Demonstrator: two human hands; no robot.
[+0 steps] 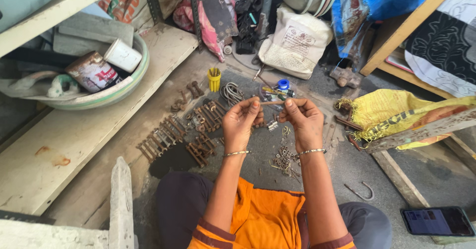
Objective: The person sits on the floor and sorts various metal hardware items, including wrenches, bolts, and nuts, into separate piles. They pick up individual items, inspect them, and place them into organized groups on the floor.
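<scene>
— Risk from here?
— Left hand (241,121) and right hand (303,118) raised together over the floor (347,169), each pinching one end of a thin rusty bolt (272,102) between thumb and fingertips. Likely to slip if either pinch loosens, then drop among the washers (283,158) below and get lost. Rusty edges, bare fingers: probably a scratch too.
— Anything nearby to knock?
— Rows of rusty bolts (178,139) just beside the left forearm; easily scattered by an elbow.
— Packages and labels, from the left?
— Dented tin (92,72) with a red-and-white label, lying in a pale bowl (130,87) on the shelf, beside a white cup (122,55). Small yellow cup (214,79) upright on the floor. Cream cloth bag (296,41) with a dark printed panel, leaning at the back. Crumpled yellow sack (391,111) with dark print, right. Dark tablet (437,221), flat, far right.
</scene>
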